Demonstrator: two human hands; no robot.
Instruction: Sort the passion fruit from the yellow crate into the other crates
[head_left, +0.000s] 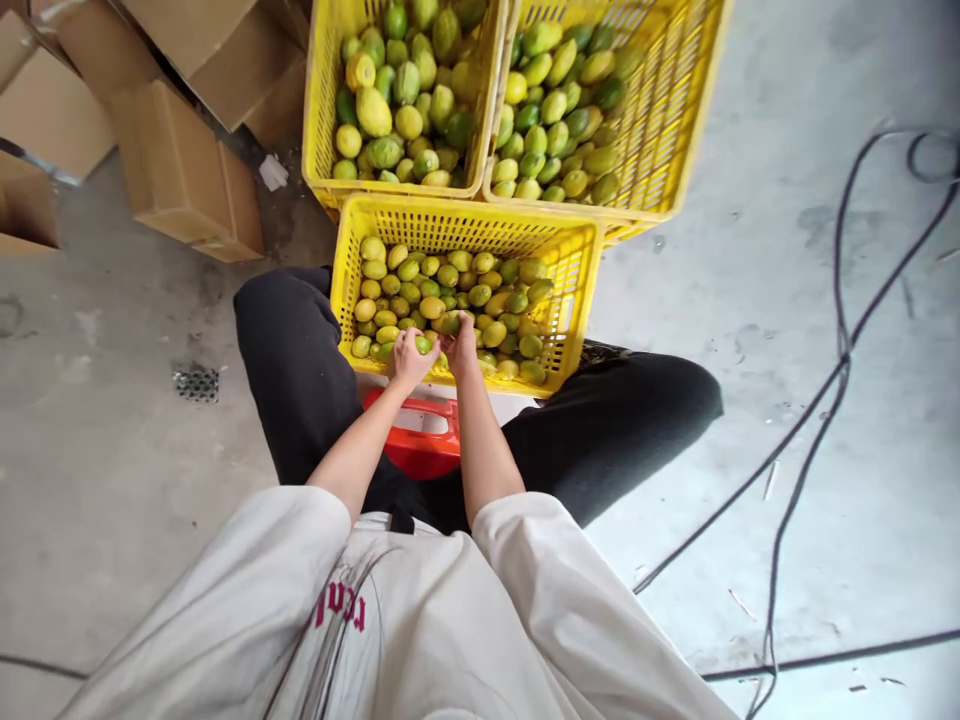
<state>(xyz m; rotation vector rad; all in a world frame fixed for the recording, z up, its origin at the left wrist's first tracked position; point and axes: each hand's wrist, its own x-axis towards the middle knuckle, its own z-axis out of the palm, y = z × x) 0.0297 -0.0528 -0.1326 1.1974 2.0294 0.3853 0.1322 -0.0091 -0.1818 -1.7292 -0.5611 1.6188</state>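
Left hand (410, 358): clamped on a green fruit (422, 344)
Right hand (461, 345): fingers on fruit, grip unclear
Near crate (577, 300): half full
Far crates (319, 120): heaped

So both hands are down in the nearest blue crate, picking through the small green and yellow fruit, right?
Not quite: the nearest crate is yellow, not blue, as the head view shows. The rest holds: the left hand and the right hand are both down in it, among the small green and yellow fruit.
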